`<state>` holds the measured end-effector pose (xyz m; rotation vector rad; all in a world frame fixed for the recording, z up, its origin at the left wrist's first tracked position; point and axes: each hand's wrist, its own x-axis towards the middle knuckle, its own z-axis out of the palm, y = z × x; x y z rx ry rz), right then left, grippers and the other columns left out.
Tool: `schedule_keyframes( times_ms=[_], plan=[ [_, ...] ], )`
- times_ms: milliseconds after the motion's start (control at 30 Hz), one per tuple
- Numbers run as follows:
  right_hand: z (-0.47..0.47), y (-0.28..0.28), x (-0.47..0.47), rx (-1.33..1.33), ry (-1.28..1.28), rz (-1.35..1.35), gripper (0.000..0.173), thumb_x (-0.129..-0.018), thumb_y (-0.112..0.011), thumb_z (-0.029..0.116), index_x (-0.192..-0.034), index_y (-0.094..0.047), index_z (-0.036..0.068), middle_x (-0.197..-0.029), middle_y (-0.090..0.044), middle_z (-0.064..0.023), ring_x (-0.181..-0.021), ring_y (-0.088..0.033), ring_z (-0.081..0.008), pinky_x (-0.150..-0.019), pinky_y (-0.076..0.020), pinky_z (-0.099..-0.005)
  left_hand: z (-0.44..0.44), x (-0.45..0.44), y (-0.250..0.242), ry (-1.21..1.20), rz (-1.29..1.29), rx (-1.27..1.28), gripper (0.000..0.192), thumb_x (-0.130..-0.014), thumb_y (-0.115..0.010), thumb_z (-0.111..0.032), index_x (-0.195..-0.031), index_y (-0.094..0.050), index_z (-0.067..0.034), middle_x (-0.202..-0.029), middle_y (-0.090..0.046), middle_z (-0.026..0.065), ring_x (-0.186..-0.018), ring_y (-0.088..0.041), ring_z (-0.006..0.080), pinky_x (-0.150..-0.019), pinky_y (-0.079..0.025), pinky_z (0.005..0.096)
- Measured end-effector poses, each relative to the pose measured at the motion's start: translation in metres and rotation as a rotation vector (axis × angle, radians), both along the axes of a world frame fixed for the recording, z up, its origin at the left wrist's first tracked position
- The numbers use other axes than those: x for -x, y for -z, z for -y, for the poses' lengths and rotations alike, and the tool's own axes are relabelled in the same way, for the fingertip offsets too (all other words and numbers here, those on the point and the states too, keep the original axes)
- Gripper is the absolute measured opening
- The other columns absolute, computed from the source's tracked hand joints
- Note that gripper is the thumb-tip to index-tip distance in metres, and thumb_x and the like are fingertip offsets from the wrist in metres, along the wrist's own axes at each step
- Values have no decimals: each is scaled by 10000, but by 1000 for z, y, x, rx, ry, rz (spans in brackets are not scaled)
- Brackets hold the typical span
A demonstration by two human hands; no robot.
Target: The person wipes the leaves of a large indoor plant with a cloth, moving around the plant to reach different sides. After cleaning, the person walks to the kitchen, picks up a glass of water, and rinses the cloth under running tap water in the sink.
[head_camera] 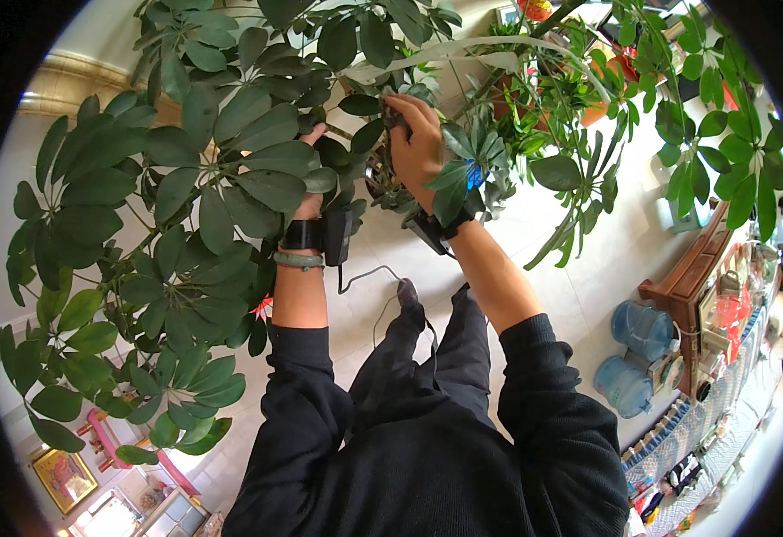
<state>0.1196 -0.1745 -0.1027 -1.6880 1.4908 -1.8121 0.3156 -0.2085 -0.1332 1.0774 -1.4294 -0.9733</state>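
Broad dark-green leaves of an umbrella plant (230,161) fill the left and upper part of the head view. My left hand (311,168) reaches in among them and is mostly covered by foliage; a thumb or finger shows beside a leaf. To its right, my right hand (417,144) is raised with bent fingers closed on a crumpled greyish cloth (394,114), close to a leaf and stem. Both wrists carry black straps with box-shaped devices, and a pale green bangle (298,259) circles my left forearm.
A cable (371,271) hangs from the left wrist device. Large blue water bottles (643,329) lie beside a wooden cabinet (683,288) at right. Red-potted plants (593,107) stand at upper right. A pale ribbon-like strip (472,43) crosses above my right hand. My feet are on the tiled floor.
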Motion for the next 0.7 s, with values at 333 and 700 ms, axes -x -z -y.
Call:
schedule_keyframes(
  times_ms=[333,700],
  plan=[
    [-8,23,-9,-231,-179,-336,337,-743,-543,-12,-1061,-645,35,-1097,-627,-122,-956,-549,-355,-889,-456,-414,-6,1,7,-42,30,37,293,-894,-601,-64,-1186,-629,-54,-1227,-604,100,-1134,-553,202,-974,-450,351],
    [-46,17,16,-271,-168,-19,344,-802,-471,-53,-1106,-622,-1,-1168,-611,-148,-1028,-588,-291,-911,-459,-348,-71,48,-19,-305,322,45,419,-868,-694,-258,-1152,-581,29,-1148,-620,148,-1029,-579,247,-920,-427,386]
  ],
)
